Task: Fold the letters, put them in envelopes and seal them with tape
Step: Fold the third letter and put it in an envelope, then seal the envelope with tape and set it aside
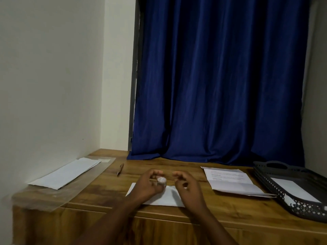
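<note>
Gripping tape roll (161, 180) in left hand (150, 185), right hand (185, 183) loosely curled beside, envelope (159, 196) beneath both hands

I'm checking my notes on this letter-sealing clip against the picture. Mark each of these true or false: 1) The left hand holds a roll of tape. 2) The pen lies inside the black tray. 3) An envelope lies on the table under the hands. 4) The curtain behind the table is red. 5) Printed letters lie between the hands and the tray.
1) The left hand holds a roll of tape: true.
2) False: the pen lies on the table, far left of the black tray.
3) True: the envelope lies under both hands, the right hand hovering above it.
4) False: the curtain is dark blue.
5) True: the printed letters lie beside the tray.
</note>
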A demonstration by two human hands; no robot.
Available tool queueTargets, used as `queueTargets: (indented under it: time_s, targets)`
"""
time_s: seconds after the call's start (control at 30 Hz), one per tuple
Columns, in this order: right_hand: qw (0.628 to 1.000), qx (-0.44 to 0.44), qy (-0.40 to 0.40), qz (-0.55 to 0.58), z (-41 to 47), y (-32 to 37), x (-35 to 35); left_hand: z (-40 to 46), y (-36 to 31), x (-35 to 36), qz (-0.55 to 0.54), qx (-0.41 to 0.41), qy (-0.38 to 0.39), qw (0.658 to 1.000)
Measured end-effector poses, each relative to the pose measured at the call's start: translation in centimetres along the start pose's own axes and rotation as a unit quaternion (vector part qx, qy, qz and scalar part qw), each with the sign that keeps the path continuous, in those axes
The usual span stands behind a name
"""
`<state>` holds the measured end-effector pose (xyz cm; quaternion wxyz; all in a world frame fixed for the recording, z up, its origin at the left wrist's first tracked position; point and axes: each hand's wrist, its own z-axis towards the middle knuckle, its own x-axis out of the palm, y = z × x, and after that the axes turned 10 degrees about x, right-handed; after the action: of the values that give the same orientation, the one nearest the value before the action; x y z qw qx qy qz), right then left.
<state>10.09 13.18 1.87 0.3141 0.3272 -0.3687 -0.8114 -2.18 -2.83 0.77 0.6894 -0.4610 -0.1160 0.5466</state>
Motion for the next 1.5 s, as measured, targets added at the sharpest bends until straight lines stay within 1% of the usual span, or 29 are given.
queueTargets:
  time_s: [0.1, 0.17, 0.2, 0.3, 0.43, 0.67, 0.73, 0.83, 0.97, 1.03, 1.13, 1.2, 1.27, 1.4, 1.5]
  targets:
    - [0.997, -0.029, 0.062, -0.047, -0.4, -0.1, 1.5, -0.5, 1.1, 1.0, -0.023, 0.0, 0.001, 1.0]
    - [0.993, -0.02, 0.079, -0.08, -0.7, -1.0, 1.9, -0.4, 1.6, 0.9, -0.053, -0.009, -0.007, 0.999]
    - [0.993, -0.006, 0.077, -0.09, -0.8, -1.3, 2.0, -0.3, 1.7, 0.8, -0.067, -0.018, -0.01, 0.998]
    - [0.995, 0.029, 0.058, -0.074, -0.7, -1.6, 1.8, -0.3, 1.6, 0.6, -0.107, -0.043, -0.016, 0.993]
    - [0.994, 0.055, 0.05, -0.075, -0.7, -1.4, 1.8, -0.6, 1.4, 0.6, -0.127, -0.037, -0.022, 0.991]
    - [0.993, 0.089, 0.07, -0.015, -0.5, -1.1, 1.2, -0.9, 1.0, 0.8, -0.094, 0.0, -0.002, 0.996]
    - [0.992, 0.096, 0.081, 0.001, -0.5, -0.9, 1.0, -1.0, 0.9, 1.0, -0.099, 0.01, 0.005, 0.995]
    - [0.989, 0.109, 0.092, 0.034, -0.5, -0.9, 0.8, -1.1, 0.5, 0.9, -0.115, 0.008, 0.011, 0.993]
    - [0.984, 0.126, 0.099, 0.077, -0.2, -0.9, 0.6, -1.1, 0.3, 0.7, -0.127, -0.003, 0.04, 0.991]
    - [0.982, 0.133, 0.1, 0.089, -0.1, -1.0, 0.5, -1.2, 0.2, 0.7, -0.141, -0.004, 0.033, 0.989]
    - [0.982, 0.145, 0.072, 0.098, 0.0, -1.1, 0.6, -1.4, -0.1, 0.6, -0.152, -0.009, 0.019, 0.988]
    - [0.98, 0.154, 0.04, 0.117, 0.3, -1.2, 0.6, -1.4, -0.3, 0.6, -0.13, -0.001, 0.025, 0.991]
    - [0.977, 0.16, 0.038, 0.134, 0.5, -1.3, 0.4, -1.5, -0.4, 0.6, -0.107, 0.008, 0.036, 0.994]
    - [0.981, 0.137, 0.07, 0.116, 0.4, -1.5, 0.4, -1.5, -0.3, 0.6, -0.098, 0.007, 0.042, 0.994]
    - [0.981, 0.146, 0.066, 0.107, 0.4, -1.7, 0.4, -1.6, -0.3, 0.6, -0.096, 0.006, 0.043, 0.994]
